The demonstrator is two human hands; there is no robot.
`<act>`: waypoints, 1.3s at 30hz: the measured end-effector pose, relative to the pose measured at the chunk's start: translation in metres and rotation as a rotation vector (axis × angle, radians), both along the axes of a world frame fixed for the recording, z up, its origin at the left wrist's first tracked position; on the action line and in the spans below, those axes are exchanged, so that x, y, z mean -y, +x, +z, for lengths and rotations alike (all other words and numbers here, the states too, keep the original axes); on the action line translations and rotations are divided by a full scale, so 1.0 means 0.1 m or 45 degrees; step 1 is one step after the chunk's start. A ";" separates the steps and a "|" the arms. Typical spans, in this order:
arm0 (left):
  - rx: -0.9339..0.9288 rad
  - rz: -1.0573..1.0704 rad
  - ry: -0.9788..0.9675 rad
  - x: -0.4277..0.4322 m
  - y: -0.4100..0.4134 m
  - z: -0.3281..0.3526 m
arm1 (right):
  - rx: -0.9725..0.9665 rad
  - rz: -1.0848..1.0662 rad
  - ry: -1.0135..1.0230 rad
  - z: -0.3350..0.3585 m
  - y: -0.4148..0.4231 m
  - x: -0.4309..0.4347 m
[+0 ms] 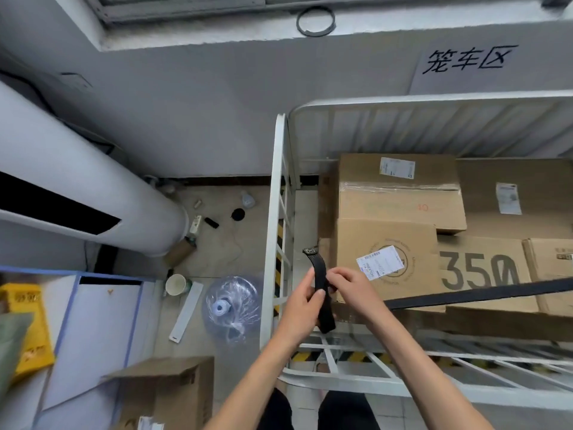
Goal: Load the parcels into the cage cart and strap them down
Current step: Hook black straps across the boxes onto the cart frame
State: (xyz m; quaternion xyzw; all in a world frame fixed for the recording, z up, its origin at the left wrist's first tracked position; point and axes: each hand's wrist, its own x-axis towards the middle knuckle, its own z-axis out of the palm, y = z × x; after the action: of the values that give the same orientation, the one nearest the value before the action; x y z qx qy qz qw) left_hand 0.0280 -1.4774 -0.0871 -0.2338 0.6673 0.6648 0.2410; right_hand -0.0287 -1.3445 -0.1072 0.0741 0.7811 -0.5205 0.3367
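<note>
Parcels of brown cardboard [384, 262] sat inside the white metal cage cart [273, 212] on the right of the scene, and we stood at its near left corner. Left of the cart the beige tiled floor [217, 252] was littered. A clear plastic water jug [231, 305] lay just beside the cart, with a white paper cup [176, 285] near it. A big white cylinder with a black slot [93, 193] slanted down to the floor further left. A grey wall rose on the far side, carrying a hand-lettered paper sign [468, 58] at the far right. An open brown carton [167, 395] stood near left.

In the cart the parcels were packed touching one another, most with white shipping labels. One bore a large dark "350" print [483, 271]. A black webbing strap [319, 271] ran in across them from the right. Our left hand [302, 302] gripped its end between thumb and curled fingers. Our right hand [350, 287] pinched the same strap just beside it.
</note>
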 end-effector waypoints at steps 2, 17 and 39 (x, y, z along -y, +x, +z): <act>0.043 0.020 0.013 -0.05 -0.02 -0.14 | 0.026 0.033 0.052 -0.12 -0.01 0.07; 0.423 0.151 0.159 1.69 1.10 -0.08 | 0.024 0.417 0.303 -0.53 -0.18 0.24; 0.696 0.339 0.098 2.97 0.08 -2.45 | -0.090 0.824 0.630 -1.16 -0.37 0.84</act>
State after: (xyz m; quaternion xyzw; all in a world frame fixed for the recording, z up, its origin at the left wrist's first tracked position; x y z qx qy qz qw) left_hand 0.0359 -1.7746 -0.3322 -0.4803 0.5154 0.6278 0.3311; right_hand -0.0654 -1.4280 -0.2230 -0.1145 0.8769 -0.1862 0.4280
